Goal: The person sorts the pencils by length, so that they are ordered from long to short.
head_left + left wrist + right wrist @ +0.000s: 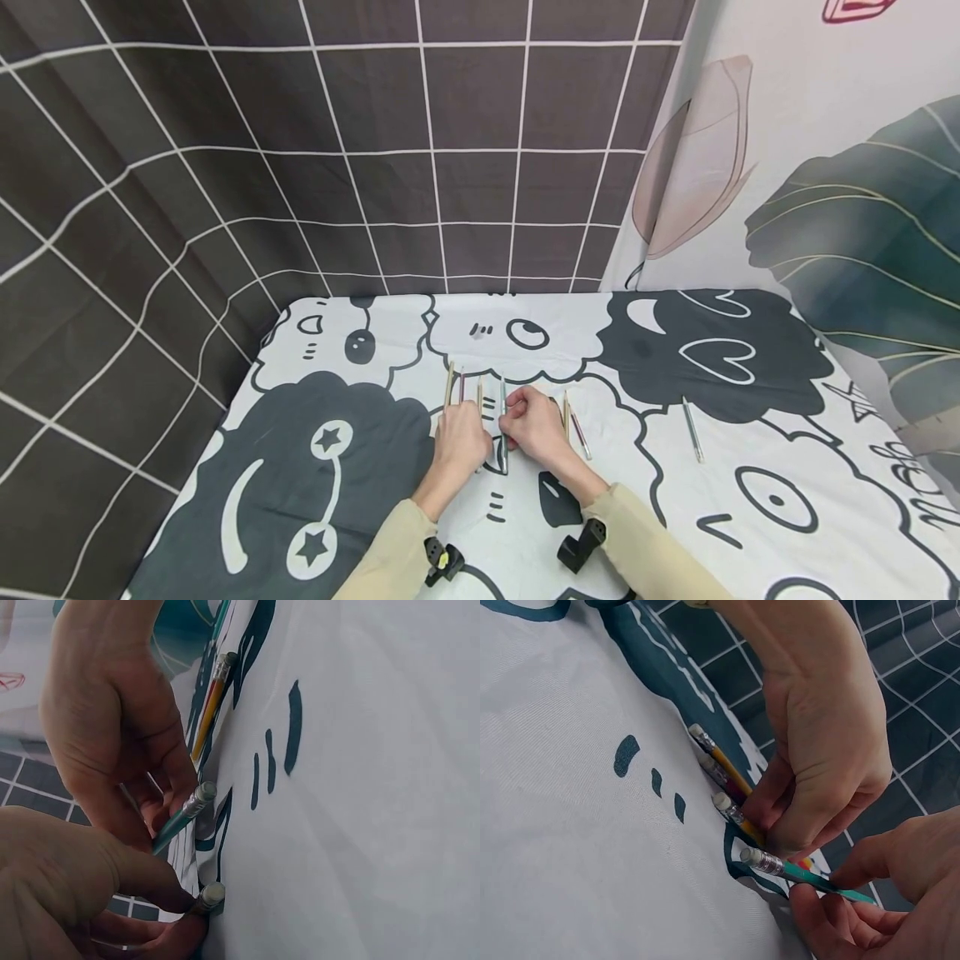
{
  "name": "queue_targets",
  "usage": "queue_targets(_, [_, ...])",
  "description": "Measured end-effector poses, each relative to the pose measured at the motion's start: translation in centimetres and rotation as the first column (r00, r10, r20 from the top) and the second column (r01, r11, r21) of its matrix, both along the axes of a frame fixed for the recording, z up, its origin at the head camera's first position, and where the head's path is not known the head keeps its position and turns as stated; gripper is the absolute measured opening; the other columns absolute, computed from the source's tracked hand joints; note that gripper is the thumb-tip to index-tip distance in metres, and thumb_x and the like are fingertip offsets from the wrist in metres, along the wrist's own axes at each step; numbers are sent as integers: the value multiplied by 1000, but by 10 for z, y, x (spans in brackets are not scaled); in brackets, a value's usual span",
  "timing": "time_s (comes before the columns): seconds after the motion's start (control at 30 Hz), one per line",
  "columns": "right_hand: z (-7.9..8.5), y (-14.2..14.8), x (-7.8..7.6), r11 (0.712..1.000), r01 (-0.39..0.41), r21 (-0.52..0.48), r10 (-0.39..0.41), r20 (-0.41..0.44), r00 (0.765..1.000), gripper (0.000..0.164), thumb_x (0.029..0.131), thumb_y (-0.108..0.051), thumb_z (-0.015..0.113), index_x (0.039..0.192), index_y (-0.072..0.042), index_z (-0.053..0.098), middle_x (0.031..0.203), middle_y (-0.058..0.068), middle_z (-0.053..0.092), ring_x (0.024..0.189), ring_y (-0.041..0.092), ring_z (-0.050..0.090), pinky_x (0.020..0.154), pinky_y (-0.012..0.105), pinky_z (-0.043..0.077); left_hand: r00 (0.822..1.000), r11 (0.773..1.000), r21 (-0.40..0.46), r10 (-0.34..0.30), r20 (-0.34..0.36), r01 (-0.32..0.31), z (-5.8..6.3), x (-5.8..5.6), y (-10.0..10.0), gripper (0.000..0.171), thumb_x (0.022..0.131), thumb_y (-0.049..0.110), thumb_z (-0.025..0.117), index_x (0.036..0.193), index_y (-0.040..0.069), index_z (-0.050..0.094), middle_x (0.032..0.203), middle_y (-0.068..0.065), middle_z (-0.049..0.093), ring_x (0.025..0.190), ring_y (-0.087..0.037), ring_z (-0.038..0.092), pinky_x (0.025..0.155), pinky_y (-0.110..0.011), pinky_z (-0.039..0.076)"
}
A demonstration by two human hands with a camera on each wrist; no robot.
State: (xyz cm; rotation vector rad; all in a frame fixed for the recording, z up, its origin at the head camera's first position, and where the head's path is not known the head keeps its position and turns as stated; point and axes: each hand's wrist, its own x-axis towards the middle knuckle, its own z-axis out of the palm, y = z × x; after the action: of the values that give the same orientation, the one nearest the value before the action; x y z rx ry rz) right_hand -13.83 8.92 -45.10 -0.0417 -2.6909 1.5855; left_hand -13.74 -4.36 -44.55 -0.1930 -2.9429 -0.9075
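Observation:
My right hand (536, 425) pinches a green pencil (806, 876) between thumb and fingers, its white eraser end toward me. Beside it, my left hand (461, 442) grips a yellow pencil (739, 819) near the cloth; its tip (480, 388) shows past the knuckles. Another yellow pencil (449, 383) and a dark red pencil (462, 387) lie roughly parallel just left of that one, partly hidden by the left hand. In the left wrist view the green pencil (180, 817) slants beneath the right hand's fingers (176, 769).
Right of the right hand lie a yellow pencil (566, 410) and a red pencil (580, 435), close together. Farther right is a pale green pencil (692, 429). A cartoon-printed cloth (360, 492) covers the surface; a dark grid curtain (472, 100) hangs behind.

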Motion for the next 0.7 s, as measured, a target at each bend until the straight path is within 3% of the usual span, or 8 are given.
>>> queue_targets(0.43, [1,-5,-3,999,-35,5,35,41,999,20,76,5,66,95,4,60,70,4,61,46,16,62,47,27,50,999,1000,-18,-9,-42,8,1,2,0,16,70,-11,65,67,1,56,58,-7,52,48,-19,51,38,-27,39])
queue_targets(0.7, [4,-9,-5,999,-27,38,25,70,997,19,76,6,67,93,3,59,70,5,61,44,15,61,46,28,51,999,999,-33,-14,-32,13,2,1,-2,19,73,-11,65,65,2,55,57,-6,50,47,-18,51,38,-26,40])
